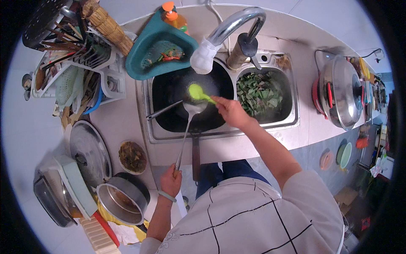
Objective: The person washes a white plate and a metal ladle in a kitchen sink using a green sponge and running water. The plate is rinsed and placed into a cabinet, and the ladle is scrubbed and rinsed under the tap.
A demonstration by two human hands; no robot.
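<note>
My left hand [170, 181] grips the long handle of a metal wok spatula [185, 139], whose blade reaches up over the left sink basin. In my right hand [234, 111] is a lime-green dish brush [196, 92], its round head at the spatula's blade. Under both tools lies a dark wok [171, 85] that fills much of the left basin. Its brown handle [196, 155] juts over the counter's front edge. Another utensil's metal handle [164, 110] leans on the basin's left side; its far end is hidden behind the spatula blade.
A tap [244, 19] with a white cloth on its spout arches overhead. Leafy greens [260, 93] lie in the right basin. A teal strainer [134, 65] holds food scraps. A bowl of food [133, 157], a metal pot [120, 203] and a lidded electric pan [339, 92] flank the sink.
</note>
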